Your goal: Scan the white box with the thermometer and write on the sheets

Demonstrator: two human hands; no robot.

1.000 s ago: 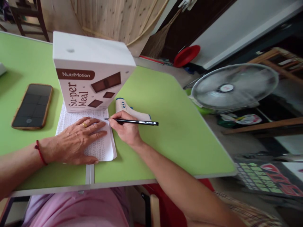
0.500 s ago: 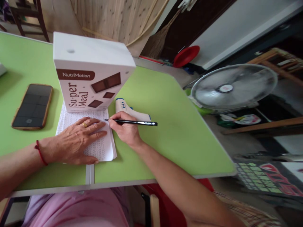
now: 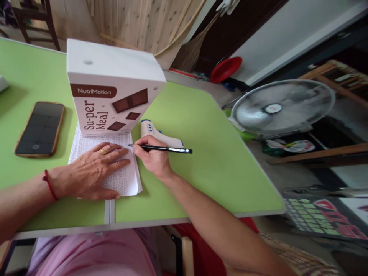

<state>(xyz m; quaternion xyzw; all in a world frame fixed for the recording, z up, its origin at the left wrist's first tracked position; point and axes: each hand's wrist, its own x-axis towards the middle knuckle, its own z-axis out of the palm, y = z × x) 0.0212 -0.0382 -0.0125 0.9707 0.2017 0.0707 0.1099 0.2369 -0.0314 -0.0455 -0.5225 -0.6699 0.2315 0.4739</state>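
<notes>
My left hand (image 3: pixel 96 168) lies flat on a stack of paper sheets (image 3: pixel 126 180) covered in handwriting, its fingers spread. A gold ring and a red cord bracelet show on it. In my right hand (image 3: pixel 153 159) a black pen (image 3: pixel 169 148) is pinched, its tip at the right edge of the paper, close to my left fingertips. A white box (image 3: pixel 100 103) marked NutriMotion Su-per Meal stands upright over the top of the sheets. Just behind my right hand a white and blue infrared thermometer (image 3: pixel 161 136) rests on the table, partly hidden by the hand.
A smartphone (image 3: pixel 40 128) in a brown-edged case lies left of the paper on the green table (image 3: pixel 207 172). Past the table's right edge stands a round fan (image 3: pixel 283 107). A red basin (image 3: pixel 225 69) and a broom (image 3: pixel 198 42) are farther back.
The view has shifted very slightly. My right hand and the pen stay at nearly the same place on the paper, and my left hand stays flat.
</notes>
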